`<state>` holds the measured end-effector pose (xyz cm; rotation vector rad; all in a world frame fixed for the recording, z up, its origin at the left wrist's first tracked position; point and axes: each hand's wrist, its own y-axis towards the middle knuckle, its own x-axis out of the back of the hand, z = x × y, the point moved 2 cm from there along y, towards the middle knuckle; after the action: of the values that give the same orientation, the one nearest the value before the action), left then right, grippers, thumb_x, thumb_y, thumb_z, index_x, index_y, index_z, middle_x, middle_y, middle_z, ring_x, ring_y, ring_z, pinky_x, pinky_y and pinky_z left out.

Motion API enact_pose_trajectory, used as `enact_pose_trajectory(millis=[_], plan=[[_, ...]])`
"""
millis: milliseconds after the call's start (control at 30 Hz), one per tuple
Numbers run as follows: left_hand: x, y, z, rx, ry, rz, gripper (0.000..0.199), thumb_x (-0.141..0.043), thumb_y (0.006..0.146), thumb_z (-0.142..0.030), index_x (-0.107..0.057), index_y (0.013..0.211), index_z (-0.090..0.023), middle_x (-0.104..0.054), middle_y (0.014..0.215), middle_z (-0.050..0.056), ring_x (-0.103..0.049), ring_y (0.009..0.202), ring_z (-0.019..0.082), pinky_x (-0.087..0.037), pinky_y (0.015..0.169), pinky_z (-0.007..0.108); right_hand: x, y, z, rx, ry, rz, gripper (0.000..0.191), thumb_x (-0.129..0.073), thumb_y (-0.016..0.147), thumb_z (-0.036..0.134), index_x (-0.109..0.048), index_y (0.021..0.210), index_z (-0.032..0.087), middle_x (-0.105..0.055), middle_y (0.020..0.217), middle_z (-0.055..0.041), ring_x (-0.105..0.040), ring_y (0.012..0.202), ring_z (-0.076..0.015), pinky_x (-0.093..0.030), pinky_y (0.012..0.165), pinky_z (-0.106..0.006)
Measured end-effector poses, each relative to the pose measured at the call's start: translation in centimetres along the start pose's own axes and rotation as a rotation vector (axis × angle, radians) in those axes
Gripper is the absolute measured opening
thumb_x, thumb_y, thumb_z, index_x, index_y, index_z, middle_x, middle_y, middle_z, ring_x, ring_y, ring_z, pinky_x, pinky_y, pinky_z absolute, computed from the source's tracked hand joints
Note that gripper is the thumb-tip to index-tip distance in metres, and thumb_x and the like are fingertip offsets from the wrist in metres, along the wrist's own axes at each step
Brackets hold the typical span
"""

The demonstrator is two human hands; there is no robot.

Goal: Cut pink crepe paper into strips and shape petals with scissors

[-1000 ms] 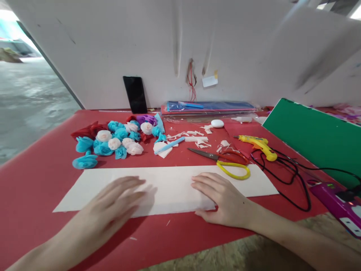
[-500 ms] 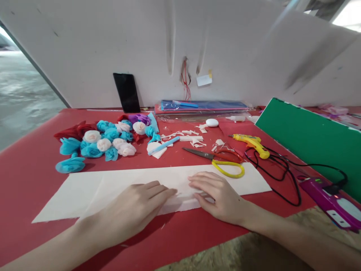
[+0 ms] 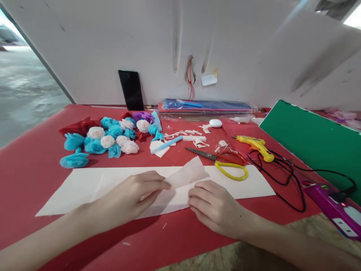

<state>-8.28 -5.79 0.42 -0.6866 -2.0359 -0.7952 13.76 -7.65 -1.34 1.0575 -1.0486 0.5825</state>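
Red tabletop (image 3: 96, 248), with both hands low over white paper (image 3: 254, 184).
Left hand (image 3: 142, 192) pinches the end of a raised, thin paper flap (image 3: 188, 174); right hand (image 3: 216, 207) curls inward beside it, its grip unclear. Scissors (image 3: 213, 157) lie just beyond the right hand, paper flowers (image 3: 107, 142) beyond the left.

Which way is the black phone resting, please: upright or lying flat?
Upright: the phone stands on a short edge, leaning against the pale wall.

Red tabletop (image 3: 25, 180), blue, pink and red flowers (image 3: 96, 146) grouped left, white scraps (image 3: 197, 138), long white sheet (image 3: 80, 186), yellow glue gun (image 3: 255, 145)
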Motion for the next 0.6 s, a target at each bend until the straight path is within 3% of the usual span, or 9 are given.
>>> enact_pose_trajectory(millis=[100,167,233,300,400,467,533,600], plan=[[0.4,0.0,0.2,0.039,0.019,-0.007,0.029,-0.038,0.09,-0.011,-0.064,0.101,-0.018,-0.069,0.093,0.003,-0.065,0.082,0.012,-0.049,0.073,0.017,0.7,0.1,0.3,0.063,0.041,0.044,0.014,-0.047,0.084,0.008,-0.06,0.081,0.012,-0.064,0.084,-0.0061,-0.052,0.08,-0.0165,-0.042,0.074,-0.03],[0.7,-0.1,0.4,0.067,0.051,-0.006,0.029,-0.038,0.09,-0.012,-0.064,0.101,-0.018,-0.069,0.095,0.004,-0.066,0.085,0.013,-0.05,0.075,0.019,1.5,0.0,1.0,0.123,0.082,0.143,0.009,-0.05,0.079,0.01,-0.058,0.075,0.014,-0.063,0.079,-0.0033,-0.05,0.076,-0.015,-0.041,0.069,-0.029],[1.0,-0.1,0.5,0.067,0.067,0.028,0.029,-0.038,0.09,-0.013,-0.064,0.103,-0.019,-0.069,0.098,0.004,-0.066,0.087,0.014,-0.05,0.074,0.021,2.1,-0.3,1.7,0.143,0.12,0.252,0.008,-0.054,0.074,0.012,-0.053,0.068,0.016,-0.059,0.07,0.0012,-0.047,0.067,-0.0131,-0.038,0.062,-0.028],[1.1,-0.1,0.6,0.048,0.077,0.076,0.03,-0.037,0.091,-0.013,-0.062,0.105,-0.02,-0.068,0.1,0.004,-0.065,0.088,0.014,-0.05,0.074,0.021,2.6,-0.5,2.4,0.153,0.138,0.26,0.011,-0.057,0.076,0.019,-0.051,0.067,0.018,-0.059,0.067,0.0036,-0.046,0.064,-0.0126,-0.038,0.061,-0.028],[1.3,-0.2,0.8,0.029,0.12,0.126,0.03,-0.036,0.091,-0.013,-0.061,0.106,-0.02,-0.067,0.103,0.005,-0.065,0.09,0.016,-0.05,0.075,0.023,2.6,-0.5,3.0,0.152,0.065,0.161,0.022,-0.053,0.086,0.037,-0.059,0.091,0.016,-0.067,0.103,-0.0045,-0.055,0.09,-0.0186,-0.042,0.08,-0.031],[1.3,-0.2,0.9,0.016,0.154,0.133,0.031,-0.035,0.092,-0.014,-0.061,0.106,-0.019,-0.067,0.104,0.006,-0.065,0.091,0.017,-0.05,0.075,0.024,2.2,-0.5,3.0,0.119,-0.031,0.177,0.042,-0.046,0.09,0.044,-0.053,0.115,0.012,-0.056,0.128,-0.0127,-0.049,0.114,-0.0248,-0.04,0.092,-0.034],[1.4,-0.4,1.0,0.019,0.182,0.129,0.032,-0.034,0.092,-0.013,-0.062,0.106,-0.019,-0.068,0.105,0.007,-0.066,0.09,0.017,-0.05,0.074,0.024,1.4,-0.6,3.1,0.137,-0.089,0.238,0.044,-0.043,0.092,0.04,-0.048,0.124,0.011,-0.051,0.134,-0.0151,-0.044,0.122,-0.0266,-0.037,0.099,-0.036],[1.4,-0.4,1.1,0.037,0.196,0.123,0.033,-0.034,0.091,-0.013,-0.062,0.106,-0.019,-0.068,0.107,0.006,-0.066,0.091,0.017,-0.05,0.075,0.023,0.8,-0.8,3.3,0.219,-0.069,0.21,0.03,-0.042,0.094,0.03,-0.052,0.118,0.015,-0.056,0.129,-0.0109,-0.047,0.119,-0.0236,-0.033,0.103,-0.035]])
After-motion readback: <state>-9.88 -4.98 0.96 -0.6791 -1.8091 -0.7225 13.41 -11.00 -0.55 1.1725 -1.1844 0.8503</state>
